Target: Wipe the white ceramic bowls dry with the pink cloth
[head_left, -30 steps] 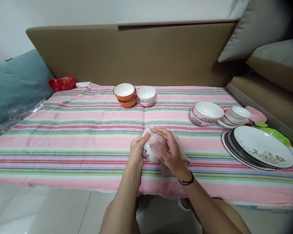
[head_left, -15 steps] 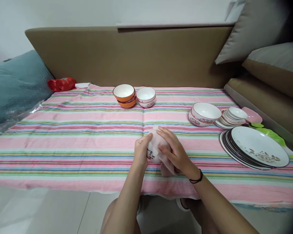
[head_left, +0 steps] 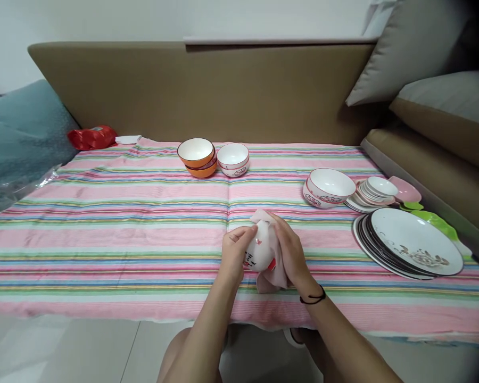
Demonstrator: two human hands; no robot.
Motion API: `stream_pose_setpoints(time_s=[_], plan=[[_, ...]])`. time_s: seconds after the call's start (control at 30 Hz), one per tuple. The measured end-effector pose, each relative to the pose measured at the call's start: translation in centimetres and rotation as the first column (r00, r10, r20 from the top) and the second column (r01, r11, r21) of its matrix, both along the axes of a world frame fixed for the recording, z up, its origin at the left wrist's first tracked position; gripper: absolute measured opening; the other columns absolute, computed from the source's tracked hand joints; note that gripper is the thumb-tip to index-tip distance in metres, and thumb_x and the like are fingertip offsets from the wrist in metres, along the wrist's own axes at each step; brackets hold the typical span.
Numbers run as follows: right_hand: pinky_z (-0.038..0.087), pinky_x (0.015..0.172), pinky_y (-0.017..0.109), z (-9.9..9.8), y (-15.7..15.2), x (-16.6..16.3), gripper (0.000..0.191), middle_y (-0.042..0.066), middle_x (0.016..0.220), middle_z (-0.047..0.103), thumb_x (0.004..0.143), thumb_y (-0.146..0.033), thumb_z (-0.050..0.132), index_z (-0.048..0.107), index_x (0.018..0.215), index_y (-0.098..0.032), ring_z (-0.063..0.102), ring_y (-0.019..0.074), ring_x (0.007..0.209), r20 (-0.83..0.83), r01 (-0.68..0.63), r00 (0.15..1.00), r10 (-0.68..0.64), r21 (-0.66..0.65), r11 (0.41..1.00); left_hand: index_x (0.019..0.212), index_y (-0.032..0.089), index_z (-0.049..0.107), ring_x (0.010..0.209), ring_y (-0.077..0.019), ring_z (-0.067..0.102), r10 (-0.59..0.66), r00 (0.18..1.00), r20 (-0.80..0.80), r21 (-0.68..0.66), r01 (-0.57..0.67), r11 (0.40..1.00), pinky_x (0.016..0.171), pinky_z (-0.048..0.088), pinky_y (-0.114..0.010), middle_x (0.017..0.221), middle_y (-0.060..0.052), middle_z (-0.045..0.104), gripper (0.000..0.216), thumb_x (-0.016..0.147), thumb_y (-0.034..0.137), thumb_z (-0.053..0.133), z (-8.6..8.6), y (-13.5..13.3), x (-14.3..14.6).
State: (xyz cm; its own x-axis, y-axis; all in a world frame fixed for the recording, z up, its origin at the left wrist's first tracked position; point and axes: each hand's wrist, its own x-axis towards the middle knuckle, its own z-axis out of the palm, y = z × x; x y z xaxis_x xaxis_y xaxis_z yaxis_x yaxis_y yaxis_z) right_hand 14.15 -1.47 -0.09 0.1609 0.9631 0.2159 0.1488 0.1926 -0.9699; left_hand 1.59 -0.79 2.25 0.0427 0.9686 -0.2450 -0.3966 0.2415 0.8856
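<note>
Vessel (head_left: 259,258), white + rounded, w/ blk lettering & small red motifs, held betw. both hands just above or on near part of striped cover (head_left: 104,231); can't tell if base touches. Type unclear, opening not seen.

L hand (head_left: 234,249): closed on vessel's L side, thumb up on top, fingers curled. R hand (head_left: 289,247): gripping pale pink cloth (head_left: 270,281), pressed to vessel's R side; cloth end hangs below, toward person. Dk band (head_left: 314,298) on R wrist.

Surroundings: far side, ctr: orange bowls (head_left: 198,163) stacked, next to stacked sm. white bowls (head_left: 233,166) w/ red rims. R of hands: lg. white bowls (head_left: 325,197), nested; just beside, stack of sm. dishes (head_left: 379,190) + pink dish (head_left: 405,190). Nearer, far R: stacked plates (head_left: 407,234), top one white w/ brownish floral; green dish (head_left: 437,223) partly behind. Far L: red bundle (head_left: 92,139) by teal cushion (head_left: 24,122).
</note>
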Motion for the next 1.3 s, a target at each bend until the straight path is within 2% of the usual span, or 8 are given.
stream_pose_setpoints(time_s=[0.1,0.2,0.6,0.77,0.93,1.03,1.2,1.3], plan=[[0.033,0.113,0.047,0.6,-0.6,-0.5,0.038,0.004,0.141,0.05,0.093,-0.036,0.048,0.057,0.128,-0.026,0.042,0.0244,0.134,0.325,-0.05,0.945,-0.033,0.245,0.968,0.054,0.014,0.05,0.044,-0.004,0.032,0.033,0.999,0.023,-0.022,-0.033,0.999,0.041,0.024,-0.018,0.049,0.006,0.039,0.042,0.061,0.045,0.077,-0.1,0.2,0.0],[0.033,0.112,0.05,1.0,-0.8,-0.8,0.038,0.004,0.141,0.05,0.09,-0.032,0.053,0.058,0.127,-0.028,0.039,0.0258,0.135,0.495,-0.116,0.866,-0.068,0.332,0.936,0.061,0.014,0.055,0.046,-0.0058,0.037,0.056,0.998,0.024,-0.063,-0.054,0.997,0.042,0.026,-0.018,0.052,0.005,0.044,0.041,0.062,0.049,0.075,-0.1,0.5,0.0],[0.044,0.103,0.045,-0.4,0.7,0.2,0.041,0.009,0.127,0.061,0.092,-0.044,0.047,0.06,0.123,-0.02,0.056,0.0251,0.119,0.085,0.127,0.988,-0.127,0.006,0.992,0.072,0.015,0.066,0.055,-0.0082,0.047,-0.057,0.998,-0.036,0.035,0.058,0.998,0.051,0.035,-0.019,0.062,0.002,0.056,0.038,0.063,0.05,0.076,0.2,0.5,1.7],[0.037,0.11,0.048,0.2,-0.1,-0.4,0.041,0.009,0.138,0.053,0.094,-0.035,0.042,0.053,0.132,-0.022,0.046,0.0249,0.13,0.369,0.042,0.921,-0.128,0.233,0.972,0.084,0.013,0.07,0.058,-0.0132,0.056,-0.011,1.0,0.005,-0.069,0.011,0.998,0.053,0.04,-0.023,0.067,-0.003,0.064,0.055,0.07,0.066,0.065,-0.2,0.9,1.2],[0.032,0.11,0.054,1.0,-0.5,-1.4,0.042,0.004,0.14,0.051,0.087,-0.031,0.056,0.057,0.128,-0.03,0.039,0.0297,0.135,0.621,-0.134,0.77,-0.147,0.383,0.914,0.101,0.013,0.068,0.08,-0.0162,0.063,0.123,0.97,0.21,-0.124,-0.098,0.987,0.072,0.048,-0.024,0.089,-0.006,0.07,0.055,0.072,0.06,0.067,-1.0,1.3,0.8],[0.035,0.109,0.05,0.9,0.2,-1.4,0.038,0.005,0.137,0.054,0.088,-0.034,0.054,0.058,0.126,-0.027,0.045,0.0274,0.13,0.477,0.008,0.864,-0.161,0.306,0.952,0.093,0.013,0.067,0.065,-0.0132,0.059,0.119,0.985,0.122,-0.111,-0.106,0.988,0.06,0.045,-0.023,0.075,-0.003,0.067,0.054,0.072,0.063,0.064,-0.7,1.2,1.1],[0.05,0.09,0.042,0.1,1.3,-0.2,0.041,0.009,0.113,0.067,0.094,-0.046,0.04,0.063,0.116,-0.019,0.061,0.0254,0.103,0.047,0.147,0.988,-0.144,-0.072,0.986,0.063,0.016,0.055,0.039,-0.0045,0.033,0.057,0.997,-0.06,0.001,-0.057,0.998,0.041,0.024,-0.019,0.047,0.007,0.045,0.044,0.064,0.055,0.075,0.0,0.5,1.6],[0.05,0.09,0.042,0.0,0.9,-0.1,0.043,0.009,0.113,0.066,0.097,-0.043,0.033,0.06,0.119,-0.018,0.062,0.025,0.103,0.081,0.126,0.989,-0.123,-0.025,0.992,0.06,0.017,0.05,0.037,-0.0035,0.027,0.029,0.998,-0.063,0.004,-0.029,1.0,0.04,0.021,-0.019,0.043,0.009,0.037,0.044,0.06,0.049,0.079,0.0,0.5,1.4]])
